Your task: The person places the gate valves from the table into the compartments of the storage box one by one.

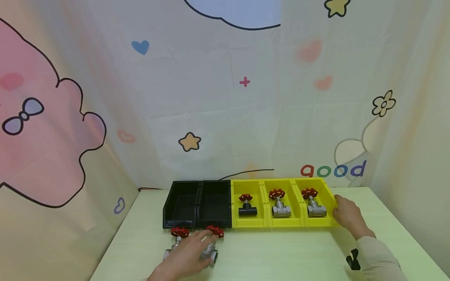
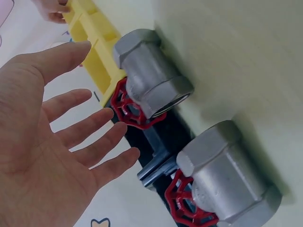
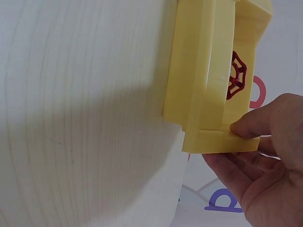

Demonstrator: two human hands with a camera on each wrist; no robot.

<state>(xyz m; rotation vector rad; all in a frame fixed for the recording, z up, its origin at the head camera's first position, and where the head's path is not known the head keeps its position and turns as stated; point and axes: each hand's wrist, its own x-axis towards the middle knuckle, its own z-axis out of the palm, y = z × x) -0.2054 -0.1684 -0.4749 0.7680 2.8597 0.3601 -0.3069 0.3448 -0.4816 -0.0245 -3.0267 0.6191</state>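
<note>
My left hand [image 1: 188, 251] hovers with spread fingers over two silver gate valves with red handwheels. In the left wrist view its palm [image 2: 52, 142] holds nothing, and the nearer valve [image 2: 151, 73] and the other valve [image 2: 232, 175] lie beside the fingers. At the far right, my right hand [image 1: 351, 216] pinches the side wall of the end yellow bin [image 3: 203, 71], its thumb inside and fingers outside. That bin contains a silver valve [image 1: 317, 211] with a red handwheel. The middle yellow bin holds a similar valve [image 1: 281, 212]; the left one holds a black-bodied valve [image 1: 247, 211].
Two black bins [image 1: 215, 223] join the yellow ones in one row on the pale wood-grain table [image 1: 274, 253]. A small black object [image 1: 353, 260] shows by the right sleeve. Behind the row hangs a printed curtain [image 1: 218, 105].
</note>
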